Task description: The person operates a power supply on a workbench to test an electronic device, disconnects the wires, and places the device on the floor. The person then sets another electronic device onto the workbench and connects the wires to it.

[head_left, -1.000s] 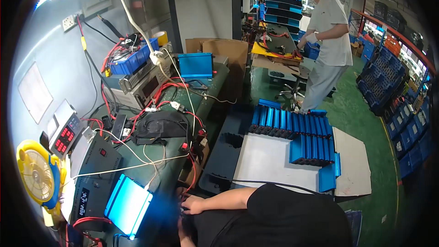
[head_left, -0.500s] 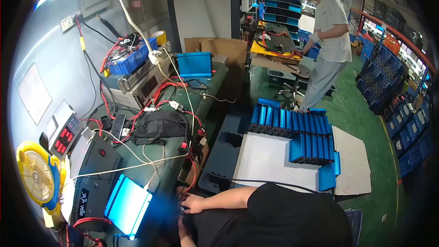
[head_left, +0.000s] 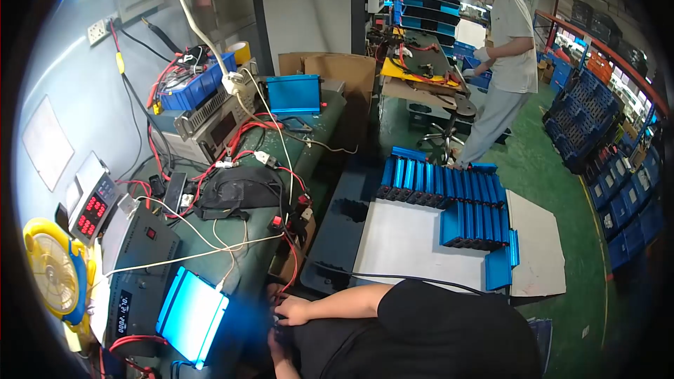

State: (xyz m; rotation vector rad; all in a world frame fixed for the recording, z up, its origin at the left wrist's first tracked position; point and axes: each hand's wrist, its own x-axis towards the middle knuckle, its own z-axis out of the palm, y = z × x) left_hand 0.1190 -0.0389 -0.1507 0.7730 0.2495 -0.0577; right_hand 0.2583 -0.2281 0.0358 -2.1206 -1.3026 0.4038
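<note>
My right hand [head_left: 292, 310] is at the bench's front edge, low in the view, with its fingers curled together. A red wire [head_left: 293, 267] hangs from the bench edge and runs down to these fingers. Just below it, my left hand [head_left: 278, 348] is half in shadow, its fingers bent toward the right hand. What lies between the hands is too dark and small to name. On the bench to their left rests a blue metal case [head_left: 192, 317], brightly lit, with a white cable plugged into its upper corner.
A grey power unit [head_left: 140, 274], a red-digit meter [head_left: 95, 210] and a yellow fan [head_left: 55, 267] stand at left. Black cloth [head_left: 239, 193] and tangled wires cover the bench. Rows of blue cases [head_left: 442, 182] stand on a white board [head_left: 414, 238]. A co-worker [head_left: 509, 49] stands behind.
The view has shifted slightly, so most things sit a little further left. My hands stay close together at the bench edge. The co-worker's hand has lifted off the far table.
</note>
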